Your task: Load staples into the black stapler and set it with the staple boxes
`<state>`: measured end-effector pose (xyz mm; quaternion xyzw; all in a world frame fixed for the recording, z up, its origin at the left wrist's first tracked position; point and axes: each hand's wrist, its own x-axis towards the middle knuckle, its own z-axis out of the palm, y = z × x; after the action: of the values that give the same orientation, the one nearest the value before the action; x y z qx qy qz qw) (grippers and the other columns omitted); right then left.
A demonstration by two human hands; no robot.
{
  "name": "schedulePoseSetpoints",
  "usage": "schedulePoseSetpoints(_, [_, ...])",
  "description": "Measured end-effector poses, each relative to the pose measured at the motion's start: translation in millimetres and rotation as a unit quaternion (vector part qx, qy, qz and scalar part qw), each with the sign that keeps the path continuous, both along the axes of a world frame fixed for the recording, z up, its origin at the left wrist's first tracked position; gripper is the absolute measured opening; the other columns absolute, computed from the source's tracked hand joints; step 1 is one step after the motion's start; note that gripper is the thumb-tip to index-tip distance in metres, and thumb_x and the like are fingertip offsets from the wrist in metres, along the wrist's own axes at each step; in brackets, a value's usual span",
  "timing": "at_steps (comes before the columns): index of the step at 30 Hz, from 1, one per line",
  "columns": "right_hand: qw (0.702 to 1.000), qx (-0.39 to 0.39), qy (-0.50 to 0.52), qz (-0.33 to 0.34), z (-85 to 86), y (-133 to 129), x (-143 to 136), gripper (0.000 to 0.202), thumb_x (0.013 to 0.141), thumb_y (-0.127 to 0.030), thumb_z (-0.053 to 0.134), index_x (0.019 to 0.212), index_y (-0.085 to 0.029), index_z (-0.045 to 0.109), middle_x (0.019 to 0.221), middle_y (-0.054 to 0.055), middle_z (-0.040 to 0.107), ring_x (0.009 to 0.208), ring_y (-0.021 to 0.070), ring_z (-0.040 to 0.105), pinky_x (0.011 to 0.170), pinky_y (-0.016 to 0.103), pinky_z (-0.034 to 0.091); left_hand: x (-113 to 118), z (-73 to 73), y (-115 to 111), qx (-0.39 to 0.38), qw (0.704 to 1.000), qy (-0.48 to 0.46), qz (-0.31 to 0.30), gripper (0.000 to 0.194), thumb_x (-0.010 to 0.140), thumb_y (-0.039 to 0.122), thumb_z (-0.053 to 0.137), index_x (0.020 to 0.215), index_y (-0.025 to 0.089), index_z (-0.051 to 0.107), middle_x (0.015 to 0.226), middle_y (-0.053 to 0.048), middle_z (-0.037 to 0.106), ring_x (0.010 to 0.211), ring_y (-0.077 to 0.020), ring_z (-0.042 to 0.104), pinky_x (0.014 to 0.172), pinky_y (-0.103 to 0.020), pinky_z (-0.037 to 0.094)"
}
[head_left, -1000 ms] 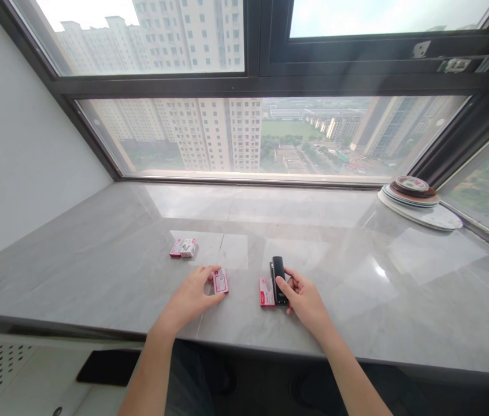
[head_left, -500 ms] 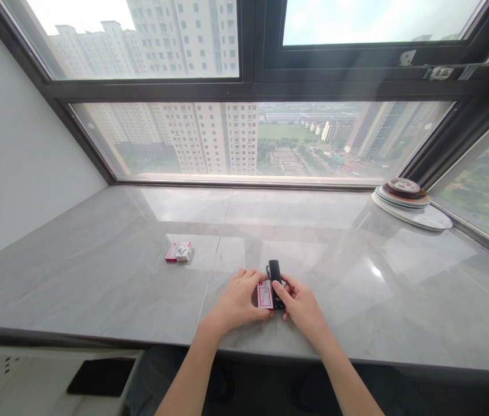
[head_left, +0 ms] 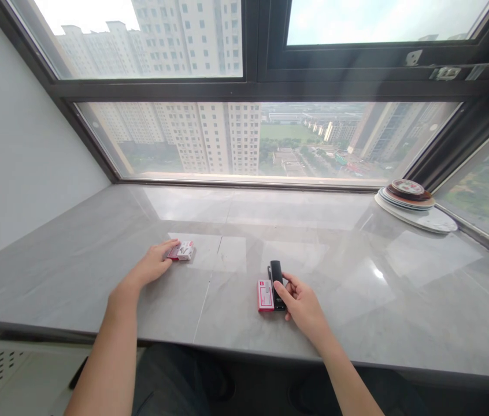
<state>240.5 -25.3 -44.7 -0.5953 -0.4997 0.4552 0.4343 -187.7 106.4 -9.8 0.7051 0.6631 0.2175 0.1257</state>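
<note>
My left hand (head_left: 154, 263) is at the left pair of small boxes, its thumb and fingers closed about the near and far edges of a red-and-white box (head_left: 174, 252). Against that box's right side lies a second small box (head_left: 186, 251), white with a dark picture on it. Partly hidden by my fingers, the red box still rests on the counter. My right hand (head_left: 299, 297) grips a black stapler (head_left: 276, 283), thumb on top and fingers along its right side. Flush with the stapler's left side lies another red-and-white box (head_left: 266, 296), which no hand touches.
The grey marble-patterned counter (head_left: 97, 271) runs back to the dark-framed window (head_left: 253, 89). A stack of plates and round mats (head_left: 418, 216) sits in the far right corner. Below the counter's front edge, a white perforated panel (head_left: 2, 375) shows at lower left.
My left hand has let go of the box beside the stapler and moved left to the other pair of boxes. My right hand stays on the stapler. The view has shifted slightly.
</note>
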Motion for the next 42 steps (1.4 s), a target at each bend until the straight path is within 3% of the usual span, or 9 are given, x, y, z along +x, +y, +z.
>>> schedulePoseSetpoints(9, [1.0, 0.0, -0.011, -0.011, -1.9, -1.0, -1.4, 0.059, 0.092, -0.061, 0.063, 0.134, -0.02, 0.065, 0.071, -0.006, 0.05, 0.043, 0.0119, 0.054, 0.044, 0.027, 0.049, 0.0, -12.3, -66.2, -0.11, 0.993, -0.028, -0.011, 0.072, 0.074, 0.053, 0.075, 0.136, 0.023, 0.057, 0.135, -0.008, 0.059, 0.117, -0.0298, 0.059, 0.102, -0.039, 0.049])
schedulePoseSetpoints(14, [1.0, 0.006, -0.02, -0.015, -2.7, -2.8, -2.8, 0.059, 0.093, -0.061, 0.063, 0.135, -0.02, 0.065, 0.07, -0.006, 0.049, 0.044, 0.0122, 0.055, 0.045, 0.026, 0.049, 85.7, 11.5, -109.8, -0.099, 0.983, -0.081, -0.131, 0.052, 0.078, 0.037, 0.073, 0.128, 0.029, 0.061, 0.128, -0.005, 0.062, 0.118, -0.0285, 0.061, 0.101, -0.039, 0.052])
schedulePoseSetpoints(19, [1.0, 0.013, -0.017, -0.01, -4.8, -2.2, -2.1, 0.061, 0.093, -0.062, 0.063, 0.135, -0.019, 0.064, 0.071, -0.006, 0.05, 0.044, 0.0123, 0.054, 0.042, 0.026, 0.048, 189.6, 29.9, -120.6, -0.043, 0.953, -0.147, -0.263, 0.06, 0.076, 0.022, 0.071, 0.134, 0.032, 0.059, 0.13, -0.004, 0.064, 0.125, -0.0275, 0.058, 0.107, -0.039, 0.049])
schedulePoseSetpoints(23, [1.0, 0.02, -0.018, -0.01, -7.4, -3.3, -0.9, 0.058, 0.094, -0.062, 0.062, 0.134, -0.02, 0.065, 0.072, -0.006, 0.051, 0.043, 0.0122, 0.055, 0.042, 0.026, 0.048, 217.8, 21.1, -112.4, -0.046, 0.94, -0.15, -0.304, 0.066, 0.073, 0.02, 0.077, 0.135, 0.033, 0.06, 0.131, -0.002, 0.066, 0.124, -0.0284, 0.058, 0.108, -0.041, 0.047])
schedulePoseSetpoints(31, [0.999, 0.002, -0.011, 0.038, -3.0, -3.5, 6.0, 0.064, 0.098, -0.067, 0.053, 0.141, -0.021, 0.061, 0.072, -0.004, 0.053, 0.046, 0.0123, 0.054, 0.046, 0.027, 0.048, 221.5, 6.3, -108.6, -0.068, 0.937, -0.181, -0.292, 0.083, 0.071, 0.043, 0.091, 0.145, 0.034, 0.056, 0.136, -0.004, 0.064, 0.129, -0.0295, 0.055, 0.11, -0.04, 0.045])
schedulePoseSetpoints(34, [0.997, -0.044, 0.022, 0.05, 3.6, -14.7, 16.0, 0.077, 0.096, -0.071, 0.054, 0.155, -0.021, 0.047, 0.077, -0.003, 0.053, 0.049, 0.0123, 0.049, 0.044, 0.027, 0.046, 201.2, 6.9, -102.2, -0.037, 0.944, -0.185, -0.269, 0.083, 0.08, 0.054, 0.082, 0.153, 0.035, 0.048, 0.149, -0.004, 0.055, 0.139, -0.0276, 0.048, 0.114, -0.038, 0.041])
schedulePoseSetpoints(36, [0.996, -0.062, 0.015, 0.056, 7.7, -26.3, 21.8, 0.086, 0.093, -0.069, 0.062, 0.16, -0.021, 0.04, 0.082, -0.002, 0.055, 0.054, 0.0122, 0.047, 0.047, 0.027, 0.045, 167.9, 8.5, -86.3, 0.007, 0.97, -0.179, -0.163, 0.054, 0.097, 0.057, 0.059, 0.144, 0.031, 0.057, 0.143, -0.007, 0.058, 0.131, -0.0254, 0.053, 0.109, -0.037, 0.044])
schedulePoseSetpoints(39, [0.995, -0.05, -0.057, 0.063, 13.2, -39.1, 23.2, 0.096, 0.086, -0.061, 0.076, 0.163, -0.022, 0.035, 0.083, -0.002, 0.055, 0.063, 0.0134, 0.049, 0.059, 0.027, 0.047, 105.3, 12.8, -50.5, 0.064, 0.98, -0.087, 0.167, 0.048, 0.102, 0.057, 0.045, 0.127, 0.021, 0.064, 0.118, -0.011, 0.066, 0.107, -0.0269, 0.062, 0.093, -0.038, 0.049])
schedulePoseSetpoints(42, [0.984, -0.041, -0.154, 0.075, 20.8, -37.5, 16.5, 0.106, 0.079, -0.053, 0.083, 0.166, -0.022, 0.03, 0.075, -0.005, 0.054, 0.066, 0.016, 0.052, 0.062, 0.028, 0.044, 71.0, 14.8, -21.1, -0.014, 0.974, -0.051, 0.218, 0.048, 0.1, 0.057, 0.045, 0.125, 0.02, 0.063, 0.1, -0.008, 0.069, 0.092, -0.0279, 0.064, 0.08, -0.036, 0.048])
